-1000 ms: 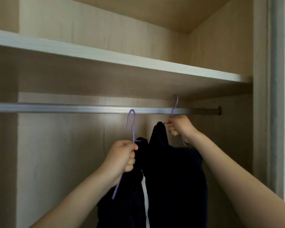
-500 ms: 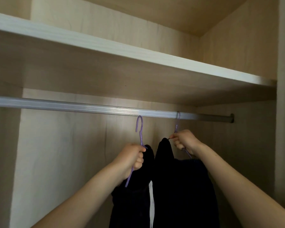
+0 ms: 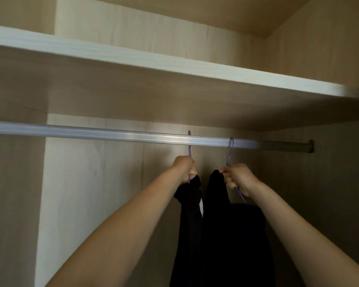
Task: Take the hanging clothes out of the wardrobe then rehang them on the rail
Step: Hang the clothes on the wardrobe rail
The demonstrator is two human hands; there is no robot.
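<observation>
A silver rail [image 3: 104, 134] runs across the wardrobe under a shelf. Two purple hangers are hooked over it on the right. My left hand [image 3: 184, 168] grips the neck of the left hanger [image 3: 189, 151], which carries a dark garment [image 3: 190, 224] with a white strip. My right hand [image 3: 237, 180] grips the right hanger [image 3: 229, 156], which carries a second dark garment [image 3: 236, 235]. Both garments hang side by side, touching, and most of each hanger is hidden by cloth and fingers.
A pale wooden shelf [image 3: 174, 63] sits just above the rail. The rail's end bracket [image 3: 310, 146] is fixed to the right wall [image 3: 340, 183]. The left length of the rail is bare. The wardrobe's back panel [image 3: 91, 193] is close behind.
My left hand has lifted its hanger up and its hook now sits over the rail. The right hanger has stayed hooked. The view has moved closer and tilted up.
</observation>
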